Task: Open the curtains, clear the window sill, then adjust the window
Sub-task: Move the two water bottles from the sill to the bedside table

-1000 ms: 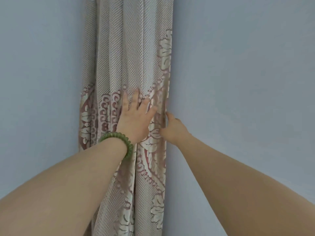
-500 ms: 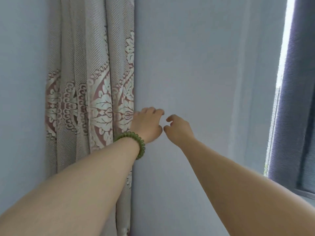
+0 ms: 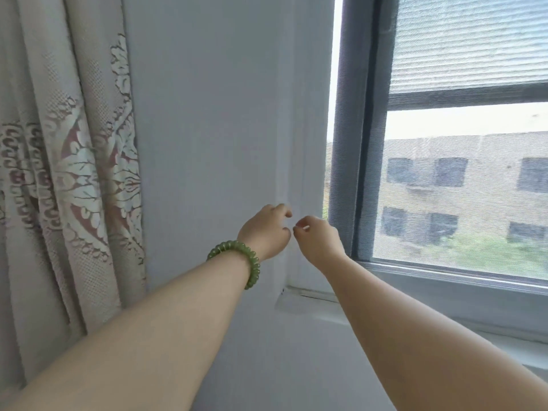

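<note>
**relay_op:** ok so on my feed the curtain (image 3: 68,179) is bunched up at the far left against the wall (image 3: 207,129), hanging in folds, beige with that cream and reddish damask pattern; the window (image 3: 462,161) is uncovered on the right, dark frame, mesh screen over it, a pale building and some grass visible outside.

**sillwatcher:** and the hands? gripping anything?

**relay_op:** nope, neither one; left hand (image 3: 265,229) is held out in front of the corner where the wall meets the white window reveal, fingers loosely curled, nothing in it; right hand (image 3: 318,238) is just beside it, fingers also half curled and empty; fingertips of the two nearly meet but I see a thin gap; both are well apart from the curtain.

**sillwatcher:** what's the green thing?

**relay_op:** a green coiled bracelet (image 3: 241,259) on the left wrist; that's all it is.

**sillwatcher:** sill?

**relay_op:** the window sill (image 3: 314,304) runs white under the frame, right below the right forearm; the bit I can see is bare; the rest goes off behind the arm and out of frame, so can't say for that part.
</note>
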`<state>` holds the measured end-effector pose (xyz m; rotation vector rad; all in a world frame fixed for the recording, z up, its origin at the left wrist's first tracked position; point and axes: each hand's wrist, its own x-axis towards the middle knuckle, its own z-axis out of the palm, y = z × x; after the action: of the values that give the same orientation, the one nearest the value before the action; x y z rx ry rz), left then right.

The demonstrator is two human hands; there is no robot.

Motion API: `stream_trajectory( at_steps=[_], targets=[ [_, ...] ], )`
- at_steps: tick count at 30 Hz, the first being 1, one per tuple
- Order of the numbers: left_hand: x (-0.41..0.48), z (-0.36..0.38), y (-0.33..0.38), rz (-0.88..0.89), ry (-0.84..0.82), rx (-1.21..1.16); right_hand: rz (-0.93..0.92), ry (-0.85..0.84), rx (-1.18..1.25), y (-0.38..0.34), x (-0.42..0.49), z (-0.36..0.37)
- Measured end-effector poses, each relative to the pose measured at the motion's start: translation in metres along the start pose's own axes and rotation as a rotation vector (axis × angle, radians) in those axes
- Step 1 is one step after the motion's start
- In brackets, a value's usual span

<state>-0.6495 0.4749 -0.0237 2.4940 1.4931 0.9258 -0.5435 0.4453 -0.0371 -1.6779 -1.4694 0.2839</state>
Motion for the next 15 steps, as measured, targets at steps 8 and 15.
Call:
stream_trajectory(
  at_steps=[8,15],
  targets=[
    [-0.014,0.055,0.089,0.128,-0.121,-0.057,0.176,0.107,-0.027,0.073,-0.039,-0.070],
    [-0.025,0.111,0.198,0.209,-0.155,-0.139,0.202,0.191,-0.085,0.147,-0.065,-0.162]
  ],
)
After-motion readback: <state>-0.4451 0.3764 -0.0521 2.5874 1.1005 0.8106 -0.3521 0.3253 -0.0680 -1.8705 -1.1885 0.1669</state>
